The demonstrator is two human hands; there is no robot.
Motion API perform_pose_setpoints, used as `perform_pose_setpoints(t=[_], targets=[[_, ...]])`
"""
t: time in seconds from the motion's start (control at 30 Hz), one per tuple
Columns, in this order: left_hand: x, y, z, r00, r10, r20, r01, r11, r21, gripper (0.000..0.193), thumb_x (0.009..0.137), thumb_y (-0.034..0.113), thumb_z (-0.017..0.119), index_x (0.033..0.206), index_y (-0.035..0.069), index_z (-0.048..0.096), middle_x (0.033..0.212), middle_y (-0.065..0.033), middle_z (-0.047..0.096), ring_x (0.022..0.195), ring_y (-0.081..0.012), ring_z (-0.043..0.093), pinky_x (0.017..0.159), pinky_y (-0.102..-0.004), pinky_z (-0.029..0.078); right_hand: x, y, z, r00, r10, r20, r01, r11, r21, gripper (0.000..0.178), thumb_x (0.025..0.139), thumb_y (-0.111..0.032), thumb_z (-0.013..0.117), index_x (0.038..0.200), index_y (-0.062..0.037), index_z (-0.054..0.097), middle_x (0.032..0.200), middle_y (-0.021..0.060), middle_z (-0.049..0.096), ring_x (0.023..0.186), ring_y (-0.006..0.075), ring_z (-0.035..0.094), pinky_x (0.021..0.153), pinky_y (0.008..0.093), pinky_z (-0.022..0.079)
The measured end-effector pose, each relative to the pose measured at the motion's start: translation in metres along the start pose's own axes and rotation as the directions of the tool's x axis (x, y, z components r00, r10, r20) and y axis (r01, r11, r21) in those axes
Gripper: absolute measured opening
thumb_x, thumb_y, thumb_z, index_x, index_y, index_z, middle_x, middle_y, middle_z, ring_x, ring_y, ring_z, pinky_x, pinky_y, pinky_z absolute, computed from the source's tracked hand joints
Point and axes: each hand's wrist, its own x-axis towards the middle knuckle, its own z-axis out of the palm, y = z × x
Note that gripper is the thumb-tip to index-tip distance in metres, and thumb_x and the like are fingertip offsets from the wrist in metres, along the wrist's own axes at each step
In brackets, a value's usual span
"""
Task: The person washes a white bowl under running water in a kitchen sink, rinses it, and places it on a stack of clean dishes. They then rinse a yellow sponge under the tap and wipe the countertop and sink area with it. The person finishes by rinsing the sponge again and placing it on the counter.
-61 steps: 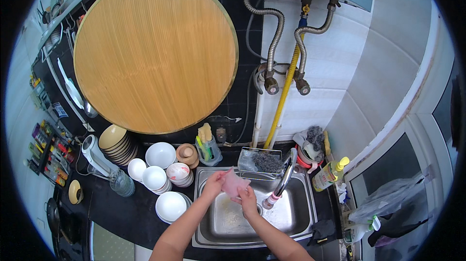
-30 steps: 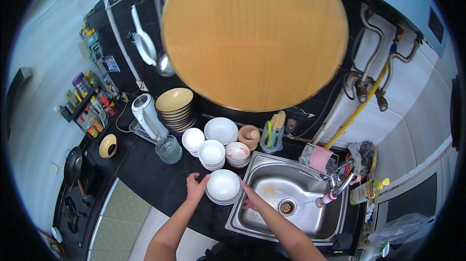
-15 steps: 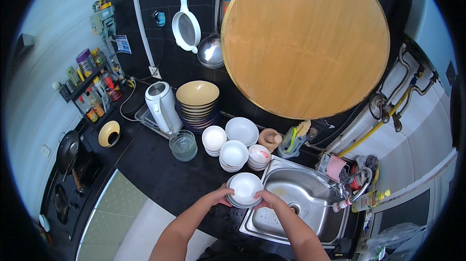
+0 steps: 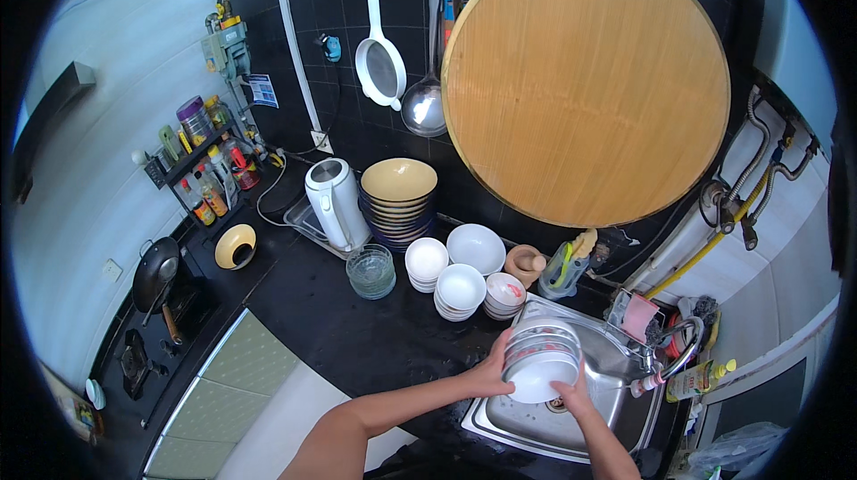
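A stack of white bowls (image 4: 541,362) is tilted on its side above the sink (image 4: 600,409), gripped between my two hands. My left hand (image 4: 492,367) closes round its left side, and my right hand (image 4: 572,388) holds the right side with the thumb across the nearest bowl. Behind and left of the hands stand more bowls on the counter: a white stack (image 4: 461,288), another white stack (image 4: 426,260), a patterned stack (image 4: 505,293) and a large white bowl (image 4: 476,249). The drain is partly hidden behind the held bowls.
Glass bowls (image 4: 370,272), tall yellow-lined bowls (image 4: 399,181) and a white kettle (image 4: 336,203) stand at the back. A wooden mortar (image 4: 524,264) sits behind the sink. The faucet (image 4: 687,346) rises on its right, near a soap bottle (image 4: 701,379). A wok (image 4: 157,275) is at far left.
Both hands have carried the bowl stack from the counter rightward over the sink and tipped it from upright onto its side. The view has shifted slightly.
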Motion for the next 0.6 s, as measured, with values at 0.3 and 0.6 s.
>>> perform_pose_setpoints(t=[0.3, 0.6], targets=[[0.038, 0.092, -0.001, 0.950, 0.291, 0.114, -0.305, 0.944, 0.130, 0.120, 0.053, 0.009, 0.072, 0.132, 0.004, -0.017, 0.138, -0.0240, 0.004, 0.129, -0.0342, 0.016, 0.105, -0.0397, 0.018, -0.010, -0.073, -0.041, 0.859, -0.511, 0.010, 0.499, 0.833, -0.239, 0.098, 0.066, -0.004, 0.064, 0.136, -0.0069, -0.004, 0.131, 0.0166, 0.029, 0.121, 0.0256, 0.032, 0.101, 0.0361, 0.024], [0.074, 0.120, 0.006, 0.812, 0.557, 0.174, -0.583, 0.761, 0.284, 0.129, 0.049, 0.024, 0.081, 0.132, 0.006, -0.016, 0.139, -0.0276, 0.000, 0.131, -0.0379, 0.009, 0.106, -0.0444, 0.010, -0.008, -0.103, -0.077, 0.709, -0.701, 0.079, 0.657, 0.616, -0.435, 0.119, 0.054, -0.020, 0.081, 0.134, -0.0011, -0.004, 0.136, 0.0202, 0.020, 0.125, 0.0294, 0.028, 0.103, 0.0373, 0.023]])
